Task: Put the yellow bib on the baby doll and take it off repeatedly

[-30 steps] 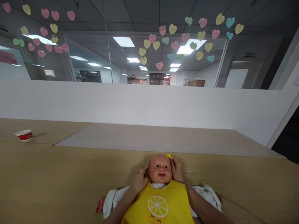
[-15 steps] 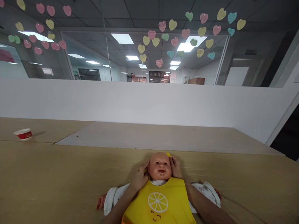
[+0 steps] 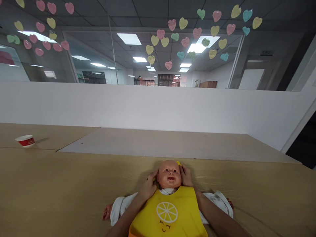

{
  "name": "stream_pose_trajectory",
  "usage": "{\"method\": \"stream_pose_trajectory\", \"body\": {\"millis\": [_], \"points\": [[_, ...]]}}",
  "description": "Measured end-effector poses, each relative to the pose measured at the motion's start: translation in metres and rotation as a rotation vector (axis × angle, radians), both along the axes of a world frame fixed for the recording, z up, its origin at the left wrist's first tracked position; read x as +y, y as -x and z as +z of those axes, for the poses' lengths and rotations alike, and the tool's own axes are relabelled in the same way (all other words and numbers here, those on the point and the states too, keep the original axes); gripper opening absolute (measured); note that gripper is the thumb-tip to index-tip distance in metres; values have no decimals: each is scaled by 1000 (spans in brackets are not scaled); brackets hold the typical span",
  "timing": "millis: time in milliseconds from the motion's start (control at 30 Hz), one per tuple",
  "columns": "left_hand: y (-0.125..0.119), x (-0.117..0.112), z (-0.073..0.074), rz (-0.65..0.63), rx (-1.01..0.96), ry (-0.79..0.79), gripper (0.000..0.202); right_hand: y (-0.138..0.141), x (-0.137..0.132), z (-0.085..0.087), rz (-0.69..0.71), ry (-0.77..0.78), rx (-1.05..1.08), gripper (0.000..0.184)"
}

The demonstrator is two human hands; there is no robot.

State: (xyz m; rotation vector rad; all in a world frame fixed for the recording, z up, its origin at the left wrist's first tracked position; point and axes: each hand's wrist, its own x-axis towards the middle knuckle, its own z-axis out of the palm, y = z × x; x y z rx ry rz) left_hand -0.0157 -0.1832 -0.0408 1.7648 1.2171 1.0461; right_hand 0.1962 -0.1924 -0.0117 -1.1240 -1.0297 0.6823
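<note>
Left hand and right hand flank the doll's head, grip unclear. Adjusting the bib seems in hand; next calls for steadiness.

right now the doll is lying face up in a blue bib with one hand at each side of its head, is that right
Not quite: the head view shows a yellow bib, not a blue one. The doll lies face up, with the left hand and right hand at either side of its head.
</note>
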Motion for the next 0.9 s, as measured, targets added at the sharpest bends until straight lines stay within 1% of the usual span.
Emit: {"method": "stream_pose_trajectory", "body": {"millis": [100,200,367,433,533,700,900], "points": [[-1,1,-1,8,-27,5,55,-3,2,-3,-20,21,-38,47],[-2,1,0,1,19,8,55,-5,4,-7,-29,34,-66,46],[-3,-4,11,-9,162,59,60,-4,2,-3,-16,69,-88,45],[-4,-6,17,-24,195,71,61,-2,1,-1,-27,70,-67,45],[-5,-8,21,-10,210,90,62,-2,0,0,-27,57,-48,44],[-6,-10,23,-10,192,90,62,-6,4,-8,6,59,-95,41],[-6,-11,25,-12,248,122,64,-9,9,-17,15,84,-124,49]]}}
